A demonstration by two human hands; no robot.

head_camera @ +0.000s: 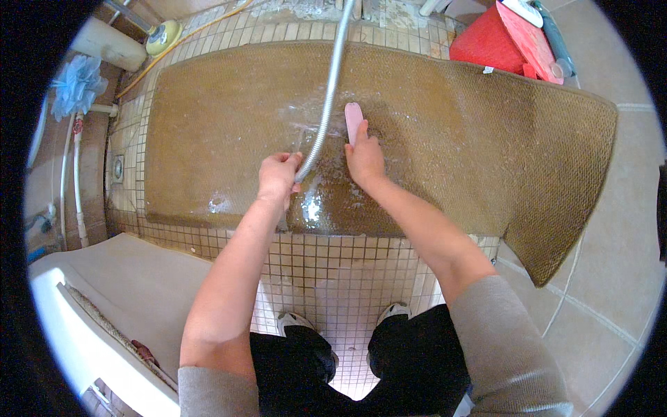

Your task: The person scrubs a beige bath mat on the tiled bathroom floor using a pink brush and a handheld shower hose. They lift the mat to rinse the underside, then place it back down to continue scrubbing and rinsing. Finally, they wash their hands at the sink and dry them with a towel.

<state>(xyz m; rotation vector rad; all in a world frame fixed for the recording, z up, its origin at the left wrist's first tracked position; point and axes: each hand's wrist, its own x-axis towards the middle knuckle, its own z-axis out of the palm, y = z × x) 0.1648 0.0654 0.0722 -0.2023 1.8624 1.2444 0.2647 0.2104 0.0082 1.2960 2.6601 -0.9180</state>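
Observation:
A large brown textured mat [229,114] lies on the tiled floor before me, wet and shiny around its middle and front edge. My left hand [280,174] grips the lower end of a ribbed metal hose [329,99], which runs up past the top of the view. Water seems to spray from near this hand, whose fingers hide the hose's end. In my right hand [366,159] is a pink brush-like tool [354,117], pressed to the mat; its underside is hidden.
A red bucket or bin [484,44] stands at the mat's far right edge. Pipes [78,156] and a blue mesh bath puff [78,86] are at the left, above a floor drain [118,169]. A white basin-like fixture [130,281] is at the lower left. The mat's right end overlaps larger tiles [599,292].

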